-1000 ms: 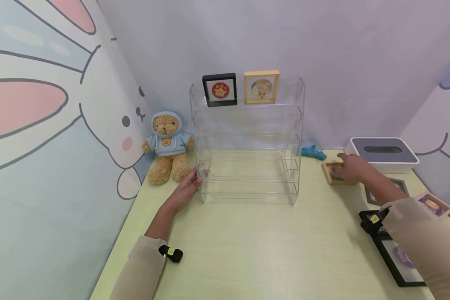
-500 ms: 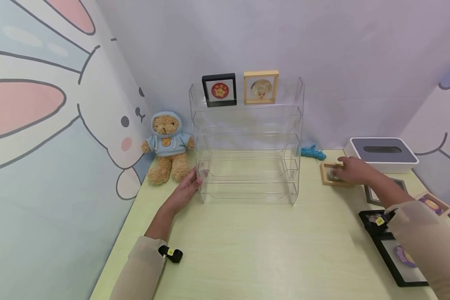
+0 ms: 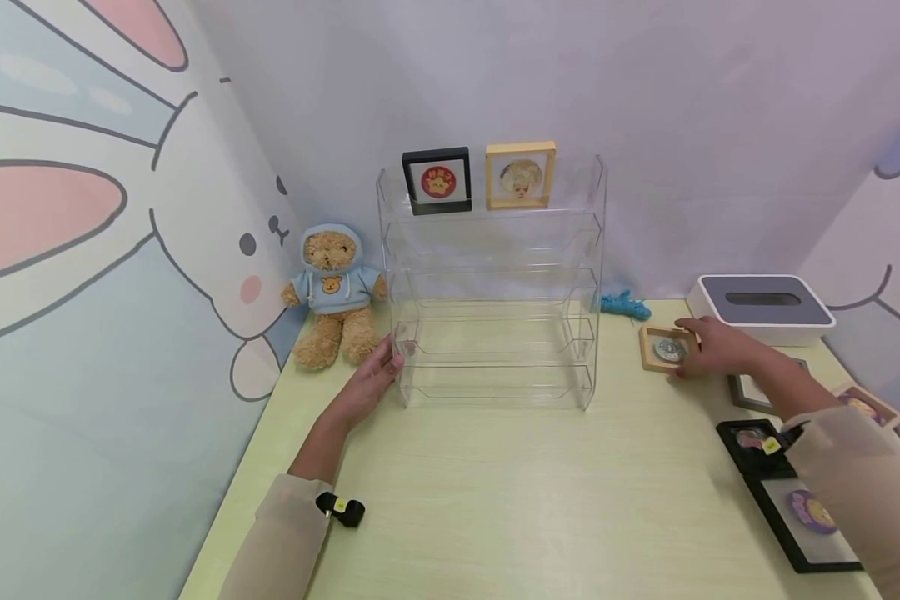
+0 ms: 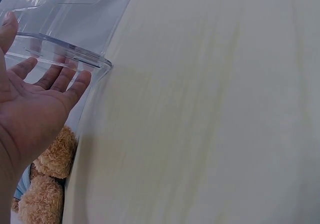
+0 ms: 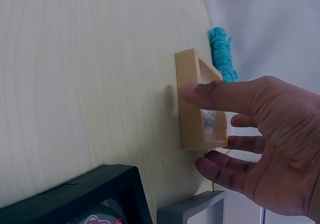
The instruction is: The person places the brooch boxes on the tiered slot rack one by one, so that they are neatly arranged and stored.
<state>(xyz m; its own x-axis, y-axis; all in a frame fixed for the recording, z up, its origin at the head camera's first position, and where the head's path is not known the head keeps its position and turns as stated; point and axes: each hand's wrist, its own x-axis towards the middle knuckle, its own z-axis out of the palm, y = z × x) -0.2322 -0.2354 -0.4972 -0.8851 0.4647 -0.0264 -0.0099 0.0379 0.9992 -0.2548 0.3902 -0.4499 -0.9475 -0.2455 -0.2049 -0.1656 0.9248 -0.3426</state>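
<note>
My left hand [image 3: 369, 385] rests against the lower left side of a clear acrylic display rack [image 3: 498, 367], fingers loosely bent; in the left wrist view they reach the rack's clear edge [image 4: 75, 51]. At the right, my right hand [image 3: 723, 346] holds the right part of a small light-wood picture frame [image 3: 652, 350] lying on the table. A round silver piece [image 3: 670, 349] shows inside it. The right wrist view has the thumb on the near side of the wooden frame [image 5: 189, 119] and fingers about its far end. A black frame [image 3: 437, 181] and a yellow wooden frame [image 3: 521, 176] stand on the rack's top tier.
A teddy bear [image 3: 332, 292] in a blue hoodie sits left of the rack. Right of it lies a blue yarn bundle [image 3: 626, 305], then a tissue box [image 3: 765, 312]. Under my right arm are a grey frame [image 3: 750, 398], a pinkish frame [image 3: 887, 415] and black frames [image 3: 783, 525].
My right hand has shifted slightly right along the wooden frame and opened around it, uncovering more of the round piece; the thumb now shows at its near edge. The left hand stays put.
</note>
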